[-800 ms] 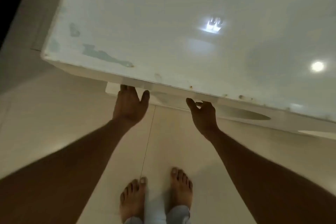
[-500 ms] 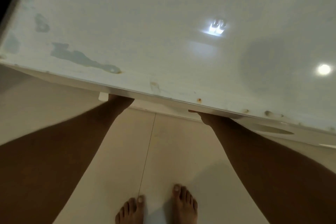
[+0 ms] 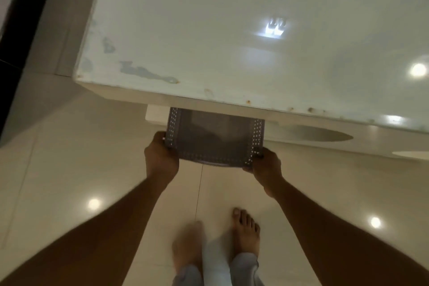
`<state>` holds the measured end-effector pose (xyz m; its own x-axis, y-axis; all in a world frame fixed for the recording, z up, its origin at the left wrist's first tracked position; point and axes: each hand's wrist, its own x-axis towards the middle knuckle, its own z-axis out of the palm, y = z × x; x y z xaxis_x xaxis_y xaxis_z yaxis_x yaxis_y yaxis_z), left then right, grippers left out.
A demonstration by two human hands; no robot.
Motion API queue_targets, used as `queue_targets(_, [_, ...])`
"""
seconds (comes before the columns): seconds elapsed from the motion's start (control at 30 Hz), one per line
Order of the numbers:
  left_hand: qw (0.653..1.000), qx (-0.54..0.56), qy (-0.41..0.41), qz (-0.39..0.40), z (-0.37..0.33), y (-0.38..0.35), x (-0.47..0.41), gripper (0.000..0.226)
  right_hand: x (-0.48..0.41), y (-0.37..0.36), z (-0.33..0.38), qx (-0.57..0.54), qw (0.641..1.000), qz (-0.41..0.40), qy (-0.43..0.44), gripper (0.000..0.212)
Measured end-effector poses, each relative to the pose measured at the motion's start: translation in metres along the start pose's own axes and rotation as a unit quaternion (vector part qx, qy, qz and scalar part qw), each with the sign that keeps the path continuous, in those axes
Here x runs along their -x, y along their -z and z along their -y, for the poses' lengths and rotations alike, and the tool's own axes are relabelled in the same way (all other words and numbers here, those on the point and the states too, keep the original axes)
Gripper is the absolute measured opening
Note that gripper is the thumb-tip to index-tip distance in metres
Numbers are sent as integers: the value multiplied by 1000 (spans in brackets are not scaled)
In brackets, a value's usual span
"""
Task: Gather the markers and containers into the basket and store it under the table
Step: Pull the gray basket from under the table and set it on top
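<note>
Head view: both hands, left (image 3: pixel 160 158) and right (image 3: pixel 267 166), grip the basket (image 3: pixel 214 139), seemingly half under the table (image 3: pixel 209 30).

A grey basket (image 3: pixel 214 138) with perforated walls is seen at the near edge of the white table (image 3: pixel 232 30), its far part hidden beneath the tabletop. Its near corners are gripped on both sides. Its contents cannot be made out.
</note>
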<state>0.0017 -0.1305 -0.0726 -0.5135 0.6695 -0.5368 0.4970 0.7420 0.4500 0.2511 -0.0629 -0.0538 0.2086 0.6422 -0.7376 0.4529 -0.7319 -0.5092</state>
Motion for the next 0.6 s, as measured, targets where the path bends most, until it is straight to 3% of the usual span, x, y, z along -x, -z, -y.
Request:
queue_targets(0.07, [994, 84, -31, -68, -35, 53, 31, 31, 49, 11, 15, -22, 999, 30, 0, 21])
queue_targets(0.3, [991, 127, 19, -41, 1, 91, 159, 40, 168, 24, -41, -26, 999, 0, -35, 24])
queue_targets(0.6, [990, 133, 1, -40, 44, 106, 291, 34, 285, 48, -119, -58, 998, 10, -27, 23])
